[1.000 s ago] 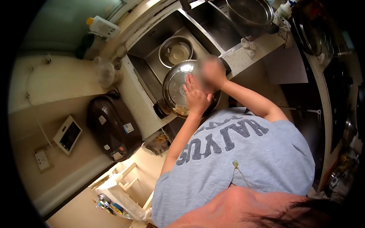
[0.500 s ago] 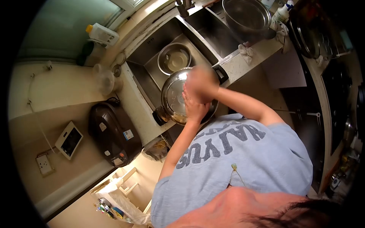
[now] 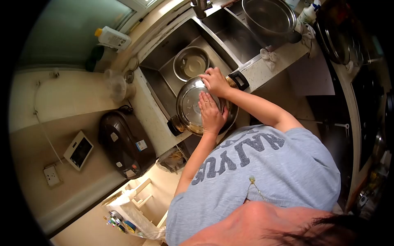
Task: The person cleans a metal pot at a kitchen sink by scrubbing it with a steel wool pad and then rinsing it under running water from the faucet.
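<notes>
A shiny stainless steel pot (image 3: 189, 104) with two black side handles lies across the front edge of the sink, its round base apparently turned up. My left hand (image 3: 211, 115) rests flat on that base, fingers stretched out and a ring on one of them. Just beyond it, my right hand (image 3: 216, 83) presses on the pot's far side near one handle, its fingers bent and drawn together. Whatever lies under those fingers, if anything, is hidden. In the sink basin behind the pot stands a steel bowl (image 3: 176, 67) with cloudy liquid inside.
Around the work is a double steel sink (image 3: 158, 88) with a faucet (image 3: 200, 8). A large pan (image 3: 269, 30) sits over the right basin, a crumpled cloth (image 3: 269, 58) on the counter edge. A dark rice cooker (image 3: 123, 143) stands left; a white bottle (image 3: 113, 37) is on the ledge.
My right hand, blurred by motion before, now shows sharply and sits slightly higher on the pot. My left hand stays flat on the base. The whole view has shifted slightly.
</notes>
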